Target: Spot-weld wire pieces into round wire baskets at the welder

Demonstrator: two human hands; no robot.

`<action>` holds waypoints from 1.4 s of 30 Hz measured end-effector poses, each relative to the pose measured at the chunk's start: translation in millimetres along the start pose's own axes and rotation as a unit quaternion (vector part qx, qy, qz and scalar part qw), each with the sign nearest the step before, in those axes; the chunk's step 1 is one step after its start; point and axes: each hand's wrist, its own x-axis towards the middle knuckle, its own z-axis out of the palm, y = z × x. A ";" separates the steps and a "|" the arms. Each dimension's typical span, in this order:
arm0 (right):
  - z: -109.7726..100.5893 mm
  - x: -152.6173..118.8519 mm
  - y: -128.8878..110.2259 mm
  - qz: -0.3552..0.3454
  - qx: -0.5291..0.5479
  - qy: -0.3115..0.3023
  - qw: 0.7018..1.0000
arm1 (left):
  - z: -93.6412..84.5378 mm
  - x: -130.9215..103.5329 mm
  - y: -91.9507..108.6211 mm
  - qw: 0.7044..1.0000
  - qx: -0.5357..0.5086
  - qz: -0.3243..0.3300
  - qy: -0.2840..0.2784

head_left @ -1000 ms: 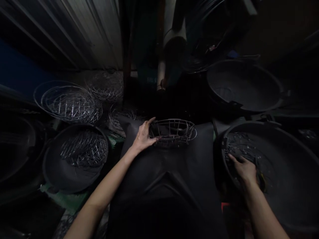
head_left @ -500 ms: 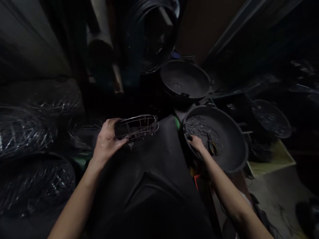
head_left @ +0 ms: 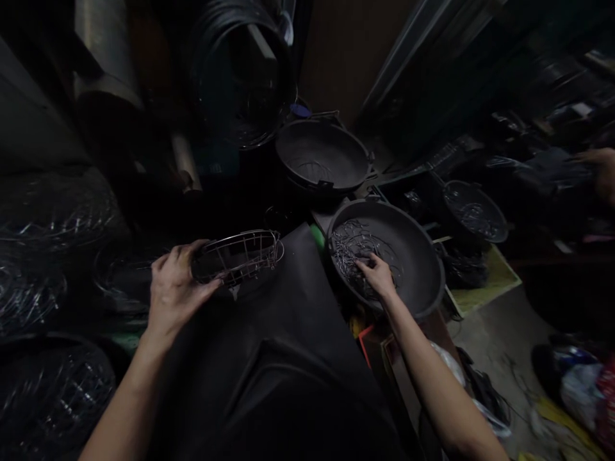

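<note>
My left hand (head_left: 175,288) is closed around one end of a small wire basket (head_left: 245,256), thumb below and fingers over the rim. The basket is tilted, held above the dark apron (head_left: 283,333) across my lap. Over a large dark pan (head_left: 418,269) on the right, my right hand (head_left: 377,275) reaches in with thumb and forefinger apart. Its fingertips touch a heap of short bent wire pieces (head_left: 353,240) inside the pan. Nothing held shows between those fingers.
Behind sits a second dark pan (head_left: 327,150) with some wire in it. Wire coils (head_left: 240,38) hang at the back. Wire baskets (head_left: 72,378) fill the left side. To the right are a smaller pan (head_left: 475,211), a yellowish box (head_left: 494,282) and another person's hand (head_left: 603,169).
My right hand has moved from the pan's near left rim onto the wire pieces. Pliers seen in the pan before are now hidden. The view has turned right; my left hand still holds the basket.
</note>
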 end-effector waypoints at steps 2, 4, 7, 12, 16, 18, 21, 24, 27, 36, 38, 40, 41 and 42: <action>-3.2 -7.7 -17.4 -0.019 0.032 -0.008 0.999 | -0.6 1.7 1.6 1.000 -0.002 -0.015 0.004; -4.5 -19.3 -42.9 -0.048 0.062 -0.004 0.997 | -1.3 4.7 3.6 1.000 -0.001 -0.025 0.008; 0.2 -42.6 -90.9 -0.097 0.159 -0.028 0.982 | -0.4 11.1 5.5 0.999 -0.002 -0.027 0.019; 19.0 -70.6 -162.0 -0.164 0.293 -0.168 0.927 | 7.7 18.5 9.0 0.999 0.020 -0.007 0.028; 28.6 -74.8 -194.2 -0.170 0.291 -0.293 0.895 | 11.5 20.1 12.4 0.998 0.059 0.014 -0.003; 35.4 -71.5 -207.0 -0.170 0.293 -0.326 0.883 | 12.6 22.4 10.5 0.997 0.077 0.009 -0.012; 47.4 -68.4 -224.5 -0.158 0.315 -0.336 0.874 | 12.2 24.0 7.3 0.996 0.091 0.008 -0.008; 58.9 -68.0 -238.0 -0.125 0.353 -0.325 0.868 | 10.4 22.3 5.8 0.996 0.085 0.009 -0.002; 69.5 -67.2 -247.7 -0.106 0.374 -0.314 0.866 | 9.3 20.4 3.9 0.997 0.072 0.000 0.007; 91.5 -72.0 -262.6 -0.264 0.267 -0.203 0.904 | 9.2 20.4 -10.7 0.996 0.031 0.020 0.079; 93.6 -73.8 -267.1 -0.299 0.243 -0.173 0.906 | 8.2 21.7 -15.2 0.994 0.023 0.037 0.102; 95.5 -75.0 -272.3 -0.324 0.235 -0.155 0.903 | 7.6 23.3 -20.1 0.991 0.021 0.048 0.120; 96.5 -75.3 -275.0 -0.333 0.234 -0.148 0.902 | 7.6 24.3 -22.7 0.990 0.020 0.050 0.128; 97.5 -75.4 -277.6 -0.340 0.234 -0.142 0.900 | 7.6 25.4 -25.3 0.990 0.020 0.052 0.133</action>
